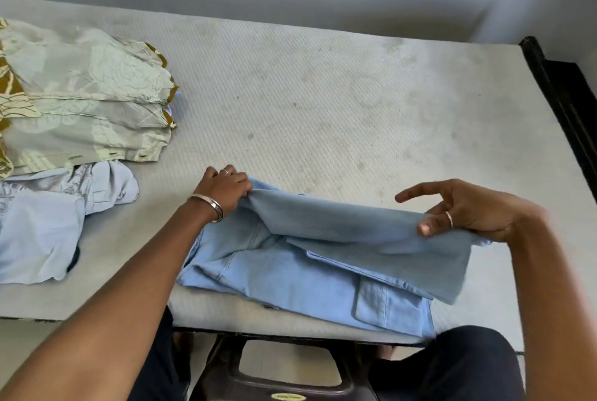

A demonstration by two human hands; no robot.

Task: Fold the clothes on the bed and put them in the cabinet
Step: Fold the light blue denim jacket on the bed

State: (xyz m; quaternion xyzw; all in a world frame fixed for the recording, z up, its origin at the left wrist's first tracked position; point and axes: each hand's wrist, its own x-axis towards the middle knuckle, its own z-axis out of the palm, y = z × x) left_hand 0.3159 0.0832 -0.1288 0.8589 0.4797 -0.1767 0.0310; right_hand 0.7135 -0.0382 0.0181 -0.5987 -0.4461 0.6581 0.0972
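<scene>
pale-blue denim garment [307,274] at the near edge of the bed [323,103]: left hand [223,189] grips its left fold, right hand [465,210] pinches its right end, lifted. left of it, a crumpled blue shirt [42,223] and a patterned cloth [80,100].

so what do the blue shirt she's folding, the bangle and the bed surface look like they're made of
Blue shirt: looks like light denim or chambray, matte, with visible seam stitching and a patch pocket.
Bangle on the left wrist: seemingly polished metal, silvery with bright glints.
Bed surface: apparently a bare mattress in off-white quilted fabric, finely dimpled and stained.
</scene>
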